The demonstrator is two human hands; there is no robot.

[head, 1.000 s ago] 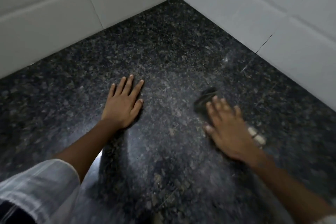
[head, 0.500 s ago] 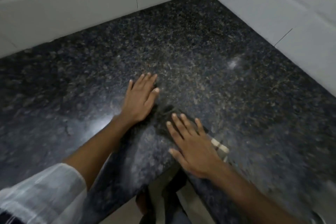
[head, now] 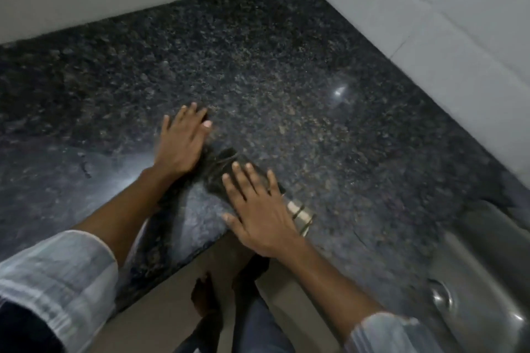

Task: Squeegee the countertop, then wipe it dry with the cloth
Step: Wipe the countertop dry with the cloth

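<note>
The steel sink [head: 473, 275] is set into the counter [head: 258, 66] to the right of the right hand [head: 258, 215]. Its basin shows a round drain [head: 440, 298] and nothing else that can be made out; the picture is blurred there.

The right hand lies palm down, fingers spread and pointing away from the person, pressed flat on a dark cloth [head: 220, 172]. This grip is wide open: the hand pins the cloth against the counter under palm and fingers and does not close round it. The cloth sticks out beyond the fingertips as a dark crumpled patch, and a paler striped end [head: 299, 213] shows just to the right of the hand. The heel of the hand sits at the counter's near edge.

The left hand [head: 180, 143] is just left of the cloth and a little farther out, also palm down with fingers straight and close together, resting on bare stone. Its grip is open too and holds nothing; its thumb side is next to the cloth's far edge, and blur hides whether they touch.

Both forearms run back toward the person, each ending in a pale rolled sleeve [head: 54, 275]. Beyond both hands, white tiled walls [head: 430, 8] meet in a corner at the back of the counter.
</note>
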